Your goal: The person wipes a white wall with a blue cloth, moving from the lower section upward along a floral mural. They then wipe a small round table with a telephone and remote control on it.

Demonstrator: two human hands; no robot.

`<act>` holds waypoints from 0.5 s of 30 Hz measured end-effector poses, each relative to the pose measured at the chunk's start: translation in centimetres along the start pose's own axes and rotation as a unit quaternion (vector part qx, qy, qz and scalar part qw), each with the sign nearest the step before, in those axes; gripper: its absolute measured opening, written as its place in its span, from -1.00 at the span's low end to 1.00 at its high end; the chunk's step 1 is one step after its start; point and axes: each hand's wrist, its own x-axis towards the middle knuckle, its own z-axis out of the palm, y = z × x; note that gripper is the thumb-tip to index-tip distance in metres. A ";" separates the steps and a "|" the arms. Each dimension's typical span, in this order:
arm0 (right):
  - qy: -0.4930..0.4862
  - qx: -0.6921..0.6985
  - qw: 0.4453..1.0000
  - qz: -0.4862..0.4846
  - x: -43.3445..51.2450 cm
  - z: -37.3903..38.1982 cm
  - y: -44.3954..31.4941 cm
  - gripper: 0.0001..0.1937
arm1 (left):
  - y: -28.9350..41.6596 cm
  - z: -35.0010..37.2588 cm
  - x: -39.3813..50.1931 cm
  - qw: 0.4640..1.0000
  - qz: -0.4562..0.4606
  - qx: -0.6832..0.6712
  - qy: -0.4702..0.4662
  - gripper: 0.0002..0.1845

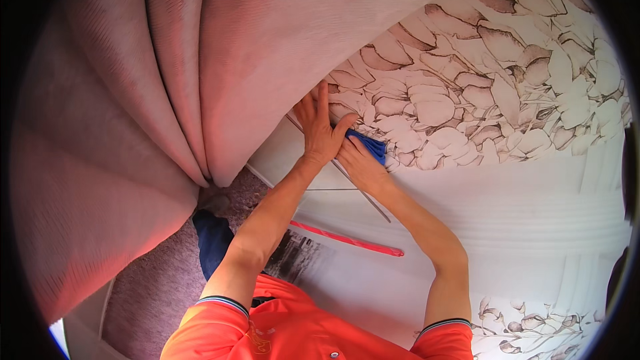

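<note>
My left hand (318, 130) lies flat with its fingers spread on the edge of a surface printed with brown-outlined flowers (430, 100). Its fingertips reach close to the hanging curtain. Just beside it, my right hand (364, 166) presses on a folded blue cloth (369, 147), which sticks out past the fingers. Part of the cloth is hidden beneath the hand. The left thumb reaches the upper end of the cloth. A thin grey strip or edge (372, 201) runs diagonally below both hands.
A large pinkish curtain (260, 50) fills the left side, gathered at a low point. Purplish carpet (150, 275) shows beneath it. A red strip (350, 240) lies across the pale surface near a dark printed picture (295, 257). More printed flowers (530, 322) appear at lower right.
</note>
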 end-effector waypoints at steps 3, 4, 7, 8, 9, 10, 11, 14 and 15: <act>0.033 -0.008 0.999 0.001 -2.3 0.5 0.7 -0.31 | 0.4 0.9 -1.3 0.998 -0.062 -0.016 0.025 0.04; 0.054 -0.012 0.998 0.007 -3.9 0.4 1.1 -0.31 | 0.9 1.4 -1.9 0.995 -0.092 -0.018 0.026 0.04; 0.054 -0.035 0.998 -0.008 -6.5 -0.3 2.4 -0.31 | 1.3 2.1 -2.3 0.991 -0.133 -0.019 0.025 0.06; 0.041 -0.035 0.998 -0.012 -6.4 -0.2 2.4 -0.31 | 1.3 2.1 -2.3 0.990 -0.138 -0.018 0.025 0.08; 0.042 -0.032 0.999 -0.006 -6.3 0.1 1.9 -0.32 | 1.6 2.2 -2.5 0.989 -0.142 -0.029 0.018 0.06; 0.043 -0.032 0.999 -0.001 -5.6 0.4 1.6 -0.33 | 1.9 2.3 -2.7 0.989 -0.145 -0.041 0.013 0.04; 0.044 -0.031 0.999 0.005 -5.0 0.7 1.4 -0.33 | 2.2 2.4 -2.7 0.988 -0.148 -0.053 0.008 0.02; 0.005 -0.025 0.999 0.030 -1.8 -0.6 1.3 -0.32 | 1.3 2.0 -2.5 0.989 -0.131 -0.062 0.024 -0.03; 0.023 -0.035 0.998 0.037 -2.3 -0.8 1.5 -0.32 | 1.3 1.9 -2.4 0.988 -0.135 -0.066 0.026 -0.03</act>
